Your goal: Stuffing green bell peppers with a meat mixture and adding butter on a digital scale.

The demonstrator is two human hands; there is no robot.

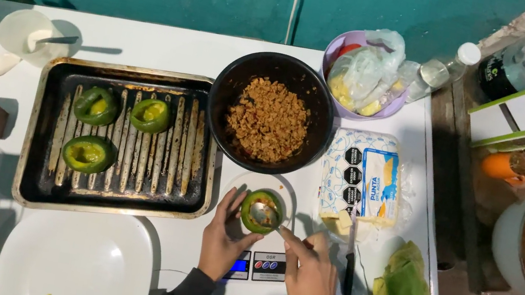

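On scale, pepper (260, 212) opening upward

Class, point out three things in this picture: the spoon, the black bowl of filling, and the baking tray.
spoon (263, 211), head view, on its metal bowl over the green pepper.
black bowl (230, 84), head view, on its left inner wall.
baking tray (132, 69), head view, on its top rim.
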